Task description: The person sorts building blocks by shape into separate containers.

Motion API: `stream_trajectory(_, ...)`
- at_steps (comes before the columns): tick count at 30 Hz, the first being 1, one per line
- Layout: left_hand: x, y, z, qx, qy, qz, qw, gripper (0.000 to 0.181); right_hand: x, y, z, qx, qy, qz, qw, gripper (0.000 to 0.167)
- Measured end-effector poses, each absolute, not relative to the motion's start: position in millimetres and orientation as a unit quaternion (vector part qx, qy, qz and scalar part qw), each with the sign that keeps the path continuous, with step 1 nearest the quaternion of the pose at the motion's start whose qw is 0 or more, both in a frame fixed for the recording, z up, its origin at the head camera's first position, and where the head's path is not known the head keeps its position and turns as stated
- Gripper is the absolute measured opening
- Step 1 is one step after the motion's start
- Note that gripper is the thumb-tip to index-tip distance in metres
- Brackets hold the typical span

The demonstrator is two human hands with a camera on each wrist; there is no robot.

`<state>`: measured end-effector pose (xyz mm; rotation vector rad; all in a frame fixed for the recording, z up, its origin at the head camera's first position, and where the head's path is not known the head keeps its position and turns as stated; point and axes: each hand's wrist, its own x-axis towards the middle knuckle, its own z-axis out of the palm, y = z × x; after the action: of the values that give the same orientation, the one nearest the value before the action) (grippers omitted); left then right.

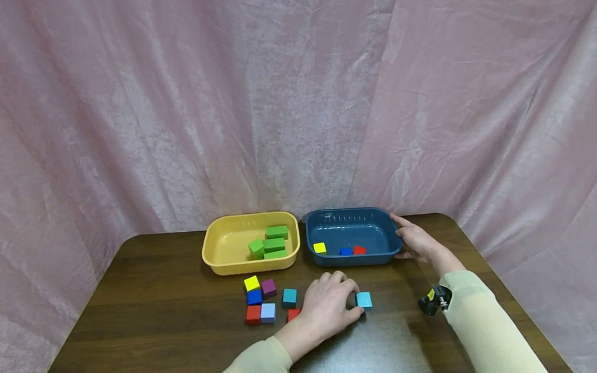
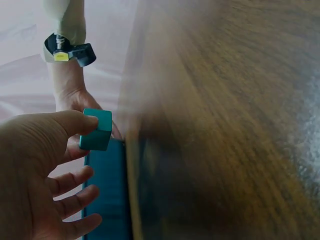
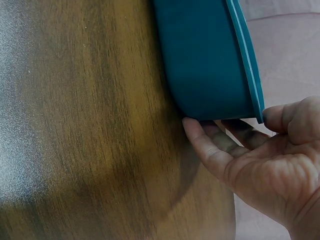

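My left hand (image 1: 325, 306) pinches a turquoise cube (image 1: 364, 300) between thumb and forefinger, in front of the blue basin (image 1: 350, 260). In the left wrist view this cube (image 2: 103, 134) sits at the fingertips, and the other fingers are spread apart. At the basin's right end is my right hand (image 1: 419, 243). The right wrist view shows the thumb of this hand (image 3: 270, 167) by the basin's rim and its fingertips against the outer wall. Inside the basin lie a yellow cube (image 1: 320, 248), a blue cube (image 1: 346, 252) and a red cube (image 1: 360, 250).
A yellow basin (image 1: 221, 266) with several green blocks (image 1: 274, 244) stands left of the blue one. Nearer on the wooden table (image 1: 133, 319) sit several coloured cubes, among them a purple (image 1: 268, 288) and a teal one (image 1: 289, 298). My left hand partly covers a red cube (image 1: 293, 314).
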<state>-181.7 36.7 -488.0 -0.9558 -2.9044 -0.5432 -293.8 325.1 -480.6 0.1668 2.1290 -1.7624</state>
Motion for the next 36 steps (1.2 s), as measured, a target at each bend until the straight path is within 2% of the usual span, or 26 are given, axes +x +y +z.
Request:
stream_trajectory(16,-182,31,-467,-0.32,-0.926,-0.197,0.026,0.035,-293,326,-480,0.061,0.754,-0.626,0.19,0.066)
stream_trajectory(29,-189,23,-445,-0.306,-0.928,-0.196,0.086,0.035,-294,326,-480,0.063,0.751,-0.629,0.192,0.066)
stream_trajectory(36,-196,18,-436,-0.301,-0.927,-0.203,0.099,0.036,-295,324,-479,0.067,0.749,-0.63,0.193,0.066)
